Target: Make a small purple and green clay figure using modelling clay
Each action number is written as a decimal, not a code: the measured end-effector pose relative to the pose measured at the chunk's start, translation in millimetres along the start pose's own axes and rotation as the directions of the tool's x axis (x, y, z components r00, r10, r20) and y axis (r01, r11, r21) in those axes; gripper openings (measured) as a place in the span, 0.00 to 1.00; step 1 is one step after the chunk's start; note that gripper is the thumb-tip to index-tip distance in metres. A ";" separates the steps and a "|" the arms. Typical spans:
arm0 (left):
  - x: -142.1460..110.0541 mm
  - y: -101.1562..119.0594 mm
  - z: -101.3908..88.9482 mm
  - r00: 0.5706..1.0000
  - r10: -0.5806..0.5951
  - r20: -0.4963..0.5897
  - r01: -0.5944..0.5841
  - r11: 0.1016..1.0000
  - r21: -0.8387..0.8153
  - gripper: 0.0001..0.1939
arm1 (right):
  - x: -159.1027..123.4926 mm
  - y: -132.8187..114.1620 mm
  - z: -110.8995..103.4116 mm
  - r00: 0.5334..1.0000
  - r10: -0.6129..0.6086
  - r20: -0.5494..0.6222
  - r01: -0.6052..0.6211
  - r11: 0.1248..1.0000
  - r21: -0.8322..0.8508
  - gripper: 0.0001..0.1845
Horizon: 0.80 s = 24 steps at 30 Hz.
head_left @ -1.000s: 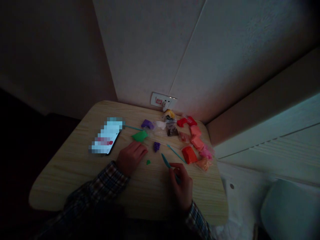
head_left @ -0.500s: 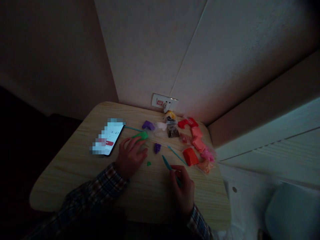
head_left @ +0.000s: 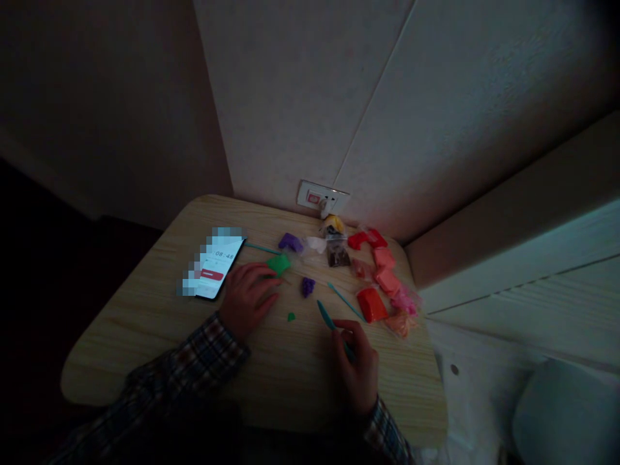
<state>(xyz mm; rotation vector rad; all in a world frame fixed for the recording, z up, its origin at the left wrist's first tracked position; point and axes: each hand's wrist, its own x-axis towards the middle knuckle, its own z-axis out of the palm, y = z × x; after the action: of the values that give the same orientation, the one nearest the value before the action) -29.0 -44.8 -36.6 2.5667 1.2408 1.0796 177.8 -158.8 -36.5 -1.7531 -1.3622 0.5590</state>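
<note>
My left hand (head_left: 248,299) is open over the table, fingers spread, its fingertips next to a bag of green modelling clay (head_left: 279,265). Between thumb and fingers of my right hand (head_left: 357,361) is a teal plastic modelling knife (head_left: 326,315), its blade pointing up and left. A small green clay piece (head_left: 291,317) lies on the wood between the hands. Just beyond it sits a bumpy purple clay cluster (head_left: 307,287), shaped like a bunch of grapes. A thin teal tool (head_left: 345,301) rests to the right of the cluster.
Bagged clay lines the back and right: purple (head_left: 290,243), white (head_left: 316,245), dark brown (head_left: 338,256), red (head_left: 372,305) and pink (head_left: 388,281). A lit phone (head_left: 216,266) lies at left. Another teal stick (head_left: 261,248) is behind my left hand. A wall socket (head_left: 322,196) holds a plug.
My left hand has drawn back slightly from the green clay bag, uncovering more of it. My right hand keeps the knife in nearly the same pose. The view has shifted a little.
</note>
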 end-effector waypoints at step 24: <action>-10.0 -1.0 5.7 0.972 0.202 0.124 -0.197 0.979 -0.052 0.08 | 1.4 -2.5 3.7 0.988 -0.083 0.130 0.094 0.993 -0.078 0.11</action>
<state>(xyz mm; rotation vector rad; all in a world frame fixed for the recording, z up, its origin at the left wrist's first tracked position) -30.2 -50.1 -46.8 2.7279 0.9401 0.9411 174.0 -156.1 -36.4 -1.7387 -1.5644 0.5792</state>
